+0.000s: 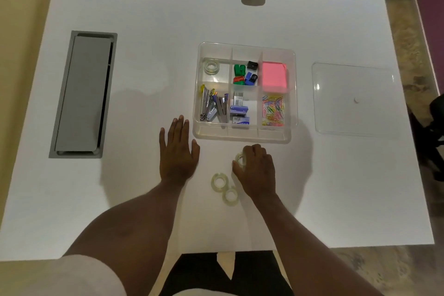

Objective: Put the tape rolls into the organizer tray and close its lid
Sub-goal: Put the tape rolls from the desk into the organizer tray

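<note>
A clear organizer tray (244,137) sits mid-table with its six compartments uncovered. One clear tape roll (212,66) lies in its far-left compartment. My right hand (258,168) is curled around another tape roll (240,159) just in front of the tray. Two more tape rolls lie side by side on the table near my right wrist, one (219,182) and the other (231,196). My left hand (178,149) rests flat on the table, fingers spread, left of the tray's near corner. The clear lid (353,100) lies flat to the tray's right.
The tray's other compartments hold staple removers (213,106), staple boxes (239,113), sharpeners (245,73), pink sticky notes (274,76) and coloured paper clips (273,110). A grey cable hatch (84,94) is set into the table at left. Chair arms overhang the far edge.
</note>
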The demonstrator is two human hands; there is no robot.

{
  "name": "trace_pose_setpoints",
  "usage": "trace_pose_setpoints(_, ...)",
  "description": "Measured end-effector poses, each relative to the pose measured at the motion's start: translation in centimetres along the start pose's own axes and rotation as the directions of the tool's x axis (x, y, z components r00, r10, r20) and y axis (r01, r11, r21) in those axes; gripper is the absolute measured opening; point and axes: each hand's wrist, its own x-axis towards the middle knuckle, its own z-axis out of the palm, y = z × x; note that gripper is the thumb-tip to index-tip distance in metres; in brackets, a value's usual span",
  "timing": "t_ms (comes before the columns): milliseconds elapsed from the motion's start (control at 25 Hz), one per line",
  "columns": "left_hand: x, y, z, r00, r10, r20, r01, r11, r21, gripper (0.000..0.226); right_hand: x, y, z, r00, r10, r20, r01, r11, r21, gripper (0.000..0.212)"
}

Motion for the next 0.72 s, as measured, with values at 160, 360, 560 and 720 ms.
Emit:
trace_pose_setpoints(160,0.1,0.0,0.1,1.0,-0.003,0.014,0.003,1.0,-0.002,0.064,0.5,-1.2,-1.0,0.996,-0.046,-0.076,0.06,0.981,0.186,0.042)
trace_pose_setpoints(360,0.2,-0.1,0.2,0.998,-0.018,0.054,0.017,1.0,0.022,0.064,6.2,-4.3,-4.4,0.957,-0.205,-0.207,0.257,0.929,0.266,0.046)
trace_pose_setpoints(560,0.3,-0.2,0.4,0.998,-0.016,0.056,0.015,1.0,0.021,0.064,15.0,-6.7,-8.0,0.959,-0.222,-0.179,0.272,0.901,0.338,0.041)
trace_pose_setpoints(720,0.2,-0.3,0.5,0.998,-0.017,0.067,0.016,1.0,0.023,0.065,20.8,-7.8,-9.1,0.96,-0.261,-0.102,0.279,0.921,0.273,0.045)
